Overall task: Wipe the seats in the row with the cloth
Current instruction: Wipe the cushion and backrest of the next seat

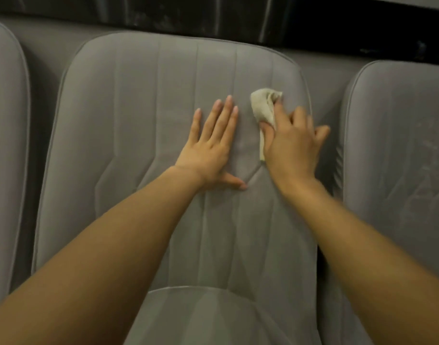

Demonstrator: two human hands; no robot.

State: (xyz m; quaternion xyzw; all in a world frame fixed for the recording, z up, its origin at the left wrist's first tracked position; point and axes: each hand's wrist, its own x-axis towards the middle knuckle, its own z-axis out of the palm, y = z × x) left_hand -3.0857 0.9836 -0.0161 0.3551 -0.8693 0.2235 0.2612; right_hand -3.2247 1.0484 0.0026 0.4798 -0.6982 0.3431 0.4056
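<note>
A grey padded seat back [143,115] with stitched seams fills the middle of the view. My left hand [211,148] lies flat on it, fingers straight and spread, thumb out to the right. My right hand [290,148] presses a crumpled beige cloth [264,105] against the upper right part of the same seat back, with its fingers curled round the cloth. Part of the cloth is hidden under my right palm. The folded seat cushion [213,317] shows at the bottom.
A neighbouring grey seat [400,158] stands to the right and another [4,145] to the left, each across a dark gap. A black glossy strip [213,18] runs along the top behind the row.
</note>
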